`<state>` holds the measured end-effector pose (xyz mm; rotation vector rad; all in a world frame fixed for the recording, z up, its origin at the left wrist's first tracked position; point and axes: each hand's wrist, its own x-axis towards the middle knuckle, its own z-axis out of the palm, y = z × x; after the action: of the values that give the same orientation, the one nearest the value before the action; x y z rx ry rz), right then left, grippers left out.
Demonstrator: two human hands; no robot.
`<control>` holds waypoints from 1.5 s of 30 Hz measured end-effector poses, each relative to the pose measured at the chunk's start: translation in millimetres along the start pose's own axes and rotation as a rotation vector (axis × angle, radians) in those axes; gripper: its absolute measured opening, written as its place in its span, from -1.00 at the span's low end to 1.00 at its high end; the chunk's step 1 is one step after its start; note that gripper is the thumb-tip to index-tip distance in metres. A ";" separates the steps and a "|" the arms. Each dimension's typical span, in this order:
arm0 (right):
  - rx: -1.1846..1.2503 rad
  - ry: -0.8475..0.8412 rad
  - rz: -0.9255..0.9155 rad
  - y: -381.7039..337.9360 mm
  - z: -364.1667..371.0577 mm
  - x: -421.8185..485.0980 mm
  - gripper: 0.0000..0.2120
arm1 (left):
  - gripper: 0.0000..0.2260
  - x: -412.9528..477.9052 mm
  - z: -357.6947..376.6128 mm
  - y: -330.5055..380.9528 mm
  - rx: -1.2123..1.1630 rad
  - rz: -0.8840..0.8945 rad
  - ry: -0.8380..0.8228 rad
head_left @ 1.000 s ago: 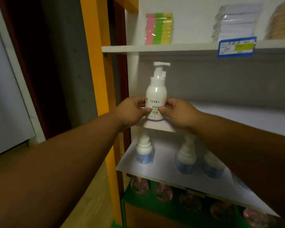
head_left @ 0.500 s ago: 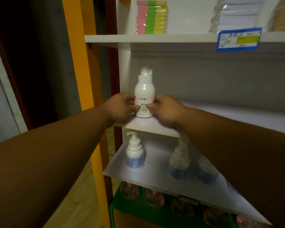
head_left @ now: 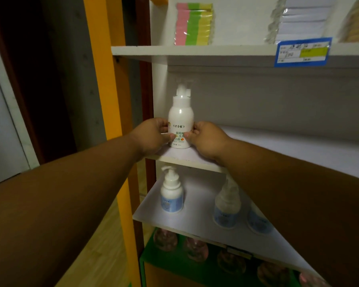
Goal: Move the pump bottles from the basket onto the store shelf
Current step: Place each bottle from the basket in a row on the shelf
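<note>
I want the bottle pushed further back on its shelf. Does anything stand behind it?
Nothing visible does. The white pump bottle stands upright near the middle shelf front edge, held by the left hand and right hand; the shelf behind it looks bare.

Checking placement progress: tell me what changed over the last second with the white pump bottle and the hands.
The white pump bottle went from raised above the middle shelf to standing on it near the left front corner. The left hand and right hand still grip its sides. The blue-labelled bottles below stayed put.
</note>
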<state>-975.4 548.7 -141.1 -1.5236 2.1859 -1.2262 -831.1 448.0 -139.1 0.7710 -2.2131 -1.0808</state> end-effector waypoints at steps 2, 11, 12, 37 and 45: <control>-0.002 0.007 0.008 -0.9 1.6 0.3 -0.70 | -0.70 0.0 -0.4 -0.5 0.007 0.001 0.009; 0.073 0.010 0.085 -2.9 0.5 1.3 -0.70 | -0.46 -2.7 -2.6 -2.8 -0.067 -0.023 0.036; 0.075 0.008 0.086 -3.8 -0.9 -0.8 -0.65 | -0.41 -5.1 -4.9 -2.7 -0.052 -0.023 0.055; 0.244 -0.116 0.137 80.8 76.9 -230.5 -0.20 | -0.32 -187.6 55.4 -102.4 -0.145 -0.138 -0.027; 0.173 -0.244 0.297 164.6 148.8 -293.5 -0.26 | -0.42 -253.0 151.8 -182.0 -0.106 -0.329 -0.187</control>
<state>-869.9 743.0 -435.1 -1.1621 2.0014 -1.0429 -717.3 607.5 -425.0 1.0504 -2.2065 -1.4700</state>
